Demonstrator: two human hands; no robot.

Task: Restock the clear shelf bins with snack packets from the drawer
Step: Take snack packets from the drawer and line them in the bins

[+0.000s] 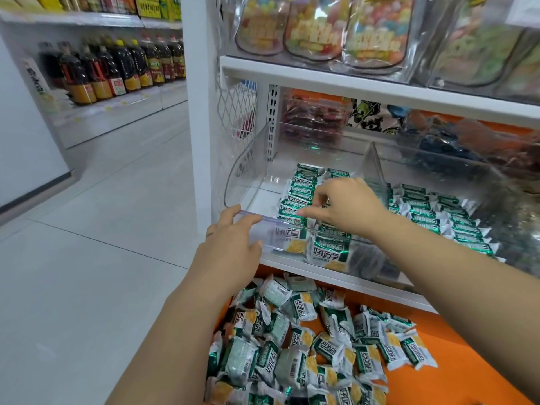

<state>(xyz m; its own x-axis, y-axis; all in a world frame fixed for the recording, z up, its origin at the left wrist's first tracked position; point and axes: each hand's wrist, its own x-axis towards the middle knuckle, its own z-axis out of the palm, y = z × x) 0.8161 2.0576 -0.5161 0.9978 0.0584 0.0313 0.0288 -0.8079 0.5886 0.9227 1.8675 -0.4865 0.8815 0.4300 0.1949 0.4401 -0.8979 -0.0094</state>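
Beneath the right grip (344, 203) (inside the bin (248, 162)) lie packets (298, 197).

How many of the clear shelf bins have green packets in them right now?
2. The left bin, which the right hand reaches into, and the bin beside it on the right, packed in rows. Farther right is too blurred to judge.

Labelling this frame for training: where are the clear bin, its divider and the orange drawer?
Bin (248, 165): head view, clear left wall.
Divider (375, 168): head view, upright clear panel.
Drawer (453, 384): head view, bare orange floor.
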